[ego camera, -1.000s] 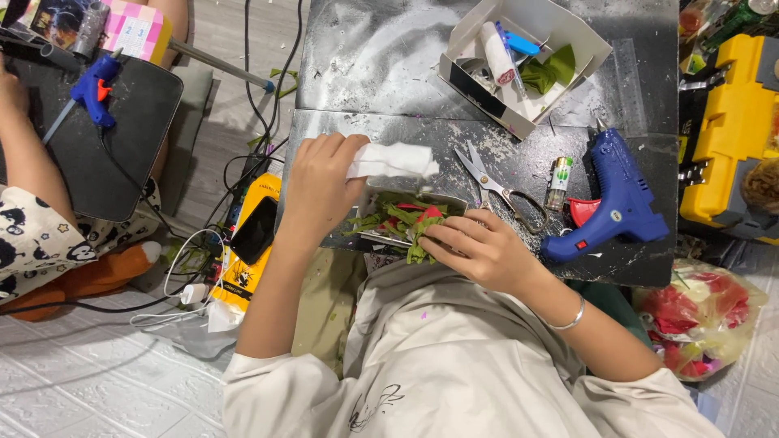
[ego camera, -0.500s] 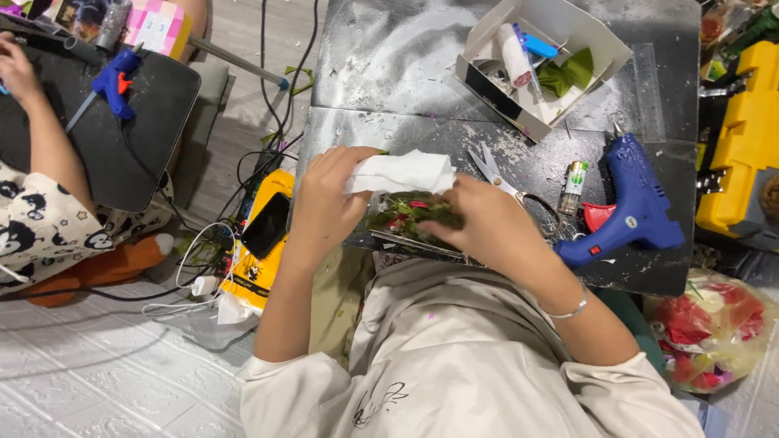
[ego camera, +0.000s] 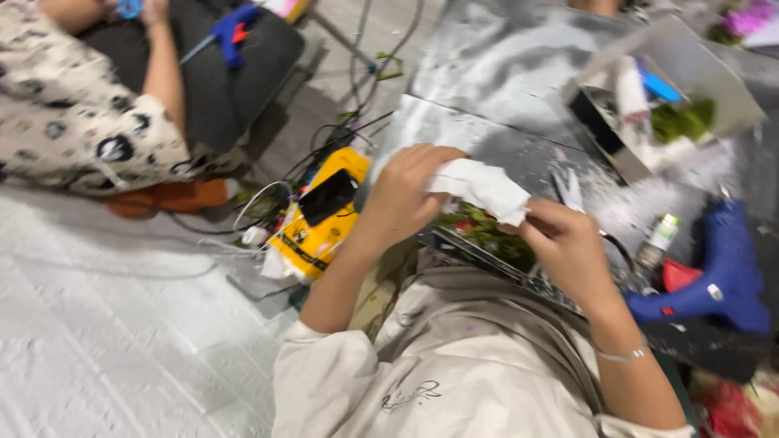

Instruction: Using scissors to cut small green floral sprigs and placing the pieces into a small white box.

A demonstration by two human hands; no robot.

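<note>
White crumpled tissue (ego camera: 480, 188) pinched between left hand (ego camera: 403, 195) and right hand (ego camera: 565, 243), fingers of both closed on its ends, held just above a tray of green leaves (ego camera: 484, 233) at the dark table's (ego camera: 503, 73) near edge, blue glue gun (ego camera: 714, 280) lying right of it.

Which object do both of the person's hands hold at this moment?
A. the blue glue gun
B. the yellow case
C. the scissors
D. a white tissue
D: the left hand and right hand both grip the white tissue, while the glue gun lies untouched on the dark board.
</note>
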